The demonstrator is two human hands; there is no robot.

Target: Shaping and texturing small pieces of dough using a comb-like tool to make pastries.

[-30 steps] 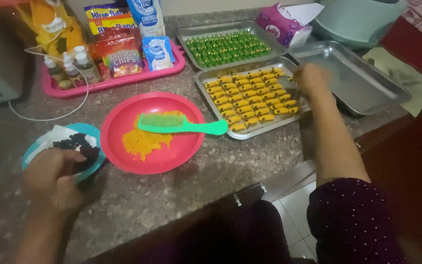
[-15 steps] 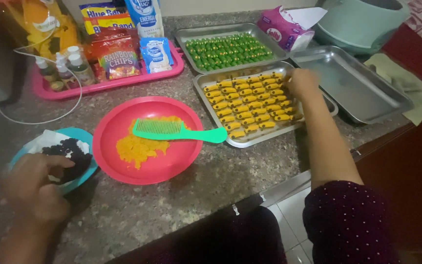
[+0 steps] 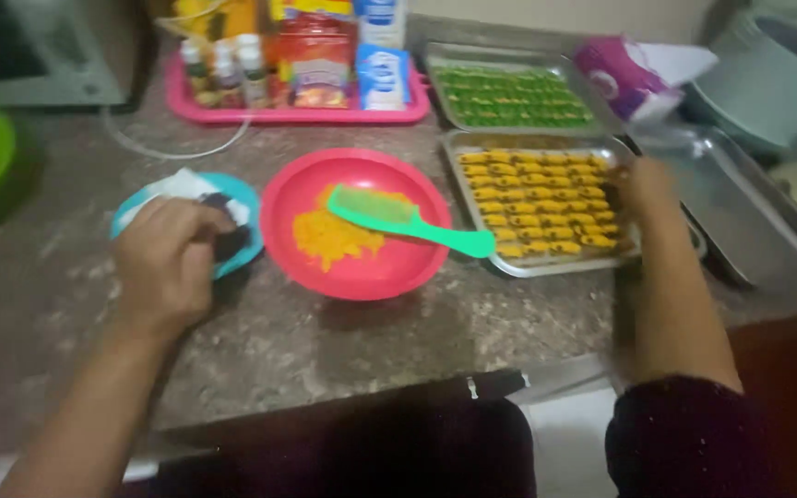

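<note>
Down at the bench point(image 3: 325, 341), the left hand point(image 3: 166, 267) is reaching into a small blue bowl point(image 3: 242, 198) holding dark bits and something white; its fingers are curled over the contents, though I cannot tell whether they are pinching any. The right hand point(image 3: 649, 189) is resting at the right edge of the near metal tray point(image 3: 546, 266), blurred, so its grip is unclear too. To do this well, I would judge that only a small pinch of the dark bits should be lifted, keeping the bowl steady. That tray is carrying rows of yellow pieces point(image 3: 537, 203); the far tray point(image 3: 509, 55) is carrying green ones. Between bowl and tray, a red plate point(image 3: 288, 198) is holding orange crumbs point(image 3: 325, 238) and a green comb point(image 3: 408, 221).
</note>
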